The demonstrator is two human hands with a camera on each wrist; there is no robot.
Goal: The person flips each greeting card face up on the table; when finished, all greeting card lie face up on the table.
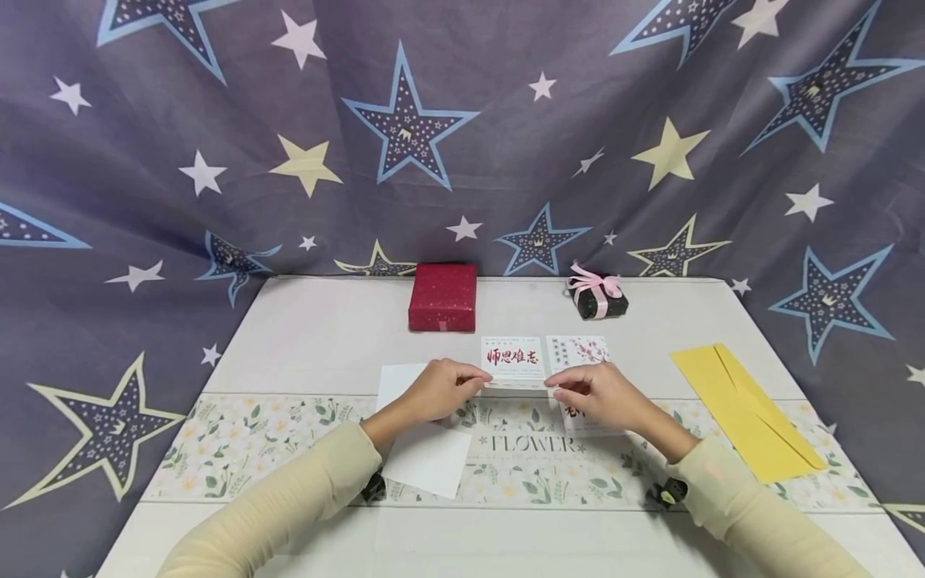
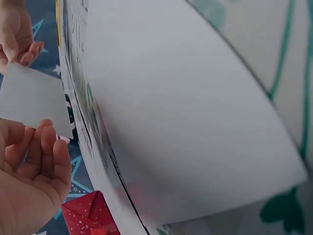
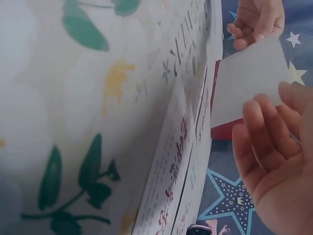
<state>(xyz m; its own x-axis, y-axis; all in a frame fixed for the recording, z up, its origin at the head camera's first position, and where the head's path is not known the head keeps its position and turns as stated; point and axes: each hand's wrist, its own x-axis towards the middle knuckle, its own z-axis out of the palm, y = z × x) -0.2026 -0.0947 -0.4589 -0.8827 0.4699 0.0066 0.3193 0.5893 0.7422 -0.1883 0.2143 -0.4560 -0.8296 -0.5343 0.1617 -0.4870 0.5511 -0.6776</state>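
Note:
Both hands hold a small white card (image 1: 513,361) with red brush lettering, raised over the table. The left hand (image 1: 444,391) pinches its lower left corner, and the right hand (image 1: 600,393) pinches the lower right. In the left wrist view the card's plain back (image 2: 34,100) shows between the hands. Partly behind the right hand lie a card with pink blossoms (image 1: 591,348) and another card with red lettering (image 1: 578,419). White paper (image 1: 429,461) lies beneath the left forearm, with another white sheet (image 1: 396,379) behind that hand.
A red gift box (image 1: 442,297) and a black gift box with a pink ribbon (image 1: 600,299) stand at the table's back. A yellow envelope (image 1: 744,409) lies at the right. A floral "FLOWER" strip (image 1: 531,466) crosses the table. Behind hangs a star-patterned curtain (image 1: 477,160).

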